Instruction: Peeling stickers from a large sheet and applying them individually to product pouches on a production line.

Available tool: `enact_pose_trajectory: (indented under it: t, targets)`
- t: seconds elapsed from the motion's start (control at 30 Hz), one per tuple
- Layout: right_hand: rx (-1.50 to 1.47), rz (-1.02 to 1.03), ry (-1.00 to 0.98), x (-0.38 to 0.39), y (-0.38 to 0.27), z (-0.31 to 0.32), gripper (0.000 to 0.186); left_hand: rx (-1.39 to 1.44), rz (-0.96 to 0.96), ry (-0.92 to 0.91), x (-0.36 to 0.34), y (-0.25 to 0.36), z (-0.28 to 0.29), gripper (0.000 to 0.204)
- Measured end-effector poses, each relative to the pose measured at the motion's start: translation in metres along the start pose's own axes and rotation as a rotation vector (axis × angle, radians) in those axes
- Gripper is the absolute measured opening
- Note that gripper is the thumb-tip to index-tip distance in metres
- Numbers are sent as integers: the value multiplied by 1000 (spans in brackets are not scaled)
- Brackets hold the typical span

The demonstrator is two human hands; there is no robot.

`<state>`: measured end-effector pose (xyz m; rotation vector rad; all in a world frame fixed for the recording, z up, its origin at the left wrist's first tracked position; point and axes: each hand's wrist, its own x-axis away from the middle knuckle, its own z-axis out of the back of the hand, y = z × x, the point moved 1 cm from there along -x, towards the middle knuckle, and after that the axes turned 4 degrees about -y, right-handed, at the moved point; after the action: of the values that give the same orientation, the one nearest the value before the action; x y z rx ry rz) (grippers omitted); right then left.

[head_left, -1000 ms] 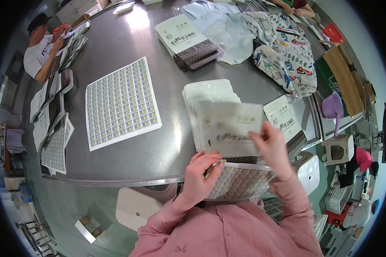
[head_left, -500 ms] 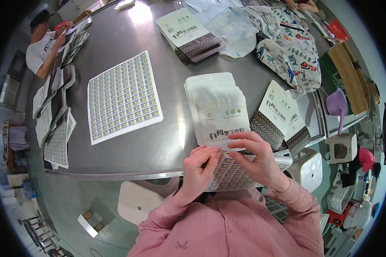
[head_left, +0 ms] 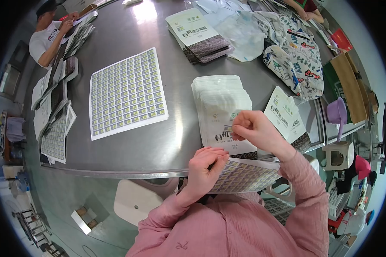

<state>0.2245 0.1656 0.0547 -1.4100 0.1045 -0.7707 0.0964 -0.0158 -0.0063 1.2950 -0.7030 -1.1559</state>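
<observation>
A sheet of small printed stickers slopes between my body and the table edge. My left hand pinches its upper left corner between thumb and fingers. My right hand hovers over the front of a fanned stack of white pouches, with its thumb and fingertips drawn together. Whatever those fingertips hold is too small or hidden to make out. The top pouch has dark lettering and a dark patterned bottom band, partly covered by my right hand.
Another sticker sheet stack lies flat at left. More pouches lie at the back, others at right beside a patterned cloth bag. A purple scoop sits by a cardboard box. A person works at far left.
My right hand has left the sticker sheet beside my left hand and moved up over the top pouch, its fingers drawing together. My left hand stays at the sheet's corner.
</observation>
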Motion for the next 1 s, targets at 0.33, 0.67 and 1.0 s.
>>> enact_pose_trajectory:
  t: [0.33,0.67,1.0]
  targets:
    - [166,-166,-32,-47,10,-6,18,-51,-25,-22,0,0,-3,12]
    - [161,-202,-43,-52,8,-10,16,-55,-20,-14,0,-1,-2,12]
    - [1023,-102,234,-29,-3,-2,56,-139,-34,8,-1,-2,-8,16]
